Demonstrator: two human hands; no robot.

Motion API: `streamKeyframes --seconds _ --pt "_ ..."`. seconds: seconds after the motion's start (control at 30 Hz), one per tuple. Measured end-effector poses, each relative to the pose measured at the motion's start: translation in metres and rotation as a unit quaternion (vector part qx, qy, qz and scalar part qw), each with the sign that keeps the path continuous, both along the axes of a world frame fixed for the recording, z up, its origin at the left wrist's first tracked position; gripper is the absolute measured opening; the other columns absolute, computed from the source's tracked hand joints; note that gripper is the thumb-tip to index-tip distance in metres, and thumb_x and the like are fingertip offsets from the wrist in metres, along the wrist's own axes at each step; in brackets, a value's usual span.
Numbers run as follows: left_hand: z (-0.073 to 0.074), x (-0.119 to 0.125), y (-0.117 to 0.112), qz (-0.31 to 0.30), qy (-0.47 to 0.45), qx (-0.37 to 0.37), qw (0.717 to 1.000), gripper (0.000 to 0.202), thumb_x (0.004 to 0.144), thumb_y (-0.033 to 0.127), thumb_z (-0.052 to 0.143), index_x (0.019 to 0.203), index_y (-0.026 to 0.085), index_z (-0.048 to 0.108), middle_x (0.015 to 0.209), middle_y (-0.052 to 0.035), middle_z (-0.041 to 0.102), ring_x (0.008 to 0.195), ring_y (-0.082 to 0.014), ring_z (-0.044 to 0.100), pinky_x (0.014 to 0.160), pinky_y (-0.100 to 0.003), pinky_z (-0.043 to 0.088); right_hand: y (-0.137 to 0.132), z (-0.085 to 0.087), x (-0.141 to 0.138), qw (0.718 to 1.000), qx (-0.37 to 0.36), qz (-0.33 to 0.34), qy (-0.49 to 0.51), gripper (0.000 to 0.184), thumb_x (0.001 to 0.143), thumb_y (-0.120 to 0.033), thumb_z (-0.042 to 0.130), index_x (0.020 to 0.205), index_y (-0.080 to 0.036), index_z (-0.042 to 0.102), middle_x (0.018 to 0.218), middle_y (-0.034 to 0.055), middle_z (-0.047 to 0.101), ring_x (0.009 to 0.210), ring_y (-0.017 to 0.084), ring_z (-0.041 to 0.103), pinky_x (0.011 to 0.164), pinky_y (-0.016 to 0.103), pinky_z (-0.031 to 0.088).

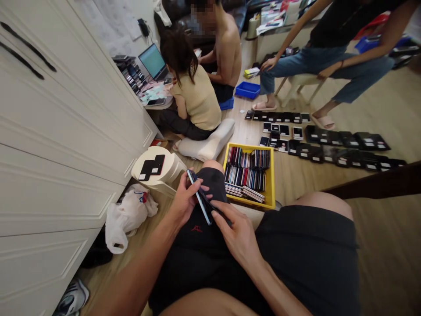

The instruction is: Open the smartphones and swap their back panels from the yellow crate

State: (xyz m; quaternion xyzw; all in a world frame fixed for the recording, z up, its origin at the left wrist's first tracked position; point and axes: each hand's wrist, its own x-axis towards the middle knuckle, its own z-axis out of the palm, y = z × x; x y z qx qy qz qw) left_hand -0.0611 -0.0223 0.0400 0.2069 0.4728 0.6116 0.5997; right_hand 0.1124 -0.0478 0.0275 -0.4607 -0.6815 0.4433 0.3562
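Above my lap, my left hand [186,197] is closed around the upper part of a smartphone [200,199] with a pale blue edge, held tilted on its side. A dark flat surface lies along the phone's right side; I cannot tell whether it is the phone's own face or a second phone. My right hand [235,226] has thumb and fingertips closed at the lower right end of the phone. Beyond my hands, a yellow crate [272,175] holds many phones packed on edge. Two dark phones [152,167] with white labels lie on a white stool [136,164] to the left.
Rows of labelled phones [335,153] cover the floor at right. Two people [199,94] sit near a laptop [153,61]; another person [332,66] sits on a stool. A blue tray [247,90], a white plastic bag [130,213] and cabinets [66,131] are around.
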Motion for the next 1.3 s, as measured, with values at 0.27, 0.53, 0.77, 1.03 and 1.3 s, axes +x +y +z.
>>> streamKeyframes --seconds 0.27,0.53,0.77,1.03,1.3 --pt "0.003 0.007 -0.009 -0.028 -0.066 0.045 0.996 0.066 0.081 0.038 0.083 0.137 0.033 0.050 0.113 -0.0030 0.068 0.102 -0.0254 0.072 0.093 -0.054 0.060 -0.010 0.001 0.006 0.993 0.105 -0.051 0.031 0.027 0.100 -0.022 0.060 0.123 -0.023 0.074 0.123 0.0069 0.076 0.113 0.020 0.072 0.105 0.034 0.056" --pt "0.007 0.008 -0.005 -0.019 -0.092 0.013 0.996 0.074 0.076 0.045 0.085 0.141 0.032 0.050 0.114 -0.0046 0.071 0.100 -0.0255 0.072 0.095 -0.055 0.058 -0.011 0.004 0.012 0.990 0.135 -0.028 0.023 0.031 0.097 -0.014 0.063 0.126 -0.023 0.071 0.127 0.0072 0.074 0.117 0.019 0.071 0.107 0.034 0.055" --pt "0.008 0.010 -0.003 -0.025 -0.118 0.000 0.993 0.077 0.077 0.049 0.084 0.143 0.031 0.049 0.116 -0.0054 0.071 0.105 -0.0273 0.072 0.095 -0.054 0.058 -0.012 0.010 0.016 0.980 0.197 -0.015 -0.012 0.028 0.098 -0.013 0.062 0.122 -0.020 0.073 0.124 0.0081 0.075 0.112 0.019 0.073 0.102 0.032 0.058" --pt "0.005 0.009 -0.005 -0.042 -0.128 0.000 0.991 0.070 0.077 0.049 0.084 0.137 0.034 0.052 0.117 -0.0048 0.071 0.105 -0.0277 0.071 0.095 -0.055 0.058 -0.013 0.015 0.017 0.971 0.233 -0.031 -0.036 0.028 0.099 -0.013 0.060 0.122 -0.023 0.075 0.119 0.0071 0.078 0.106 0.019 0.076 0.097 0.033 0.061" --pt "0.005 0.009 -0.005 -0.047 -0.133 0.011 0.990 0.063 0.076 0.050 0.082 0.131 0.034 0.055 0.115 -0.0041 0.068 0.102 -0.0254 0.068 0.099 -0.058 0.054 -0.013 0.016 0.020 0.969 0.246 -0.003 -0.030 0.028 0.098 -0.013 0.061 0.120 -0.024 0.076 0.120 0.0070 0.077 0.110 0.021 0.074 0.100 0.035 0.061"
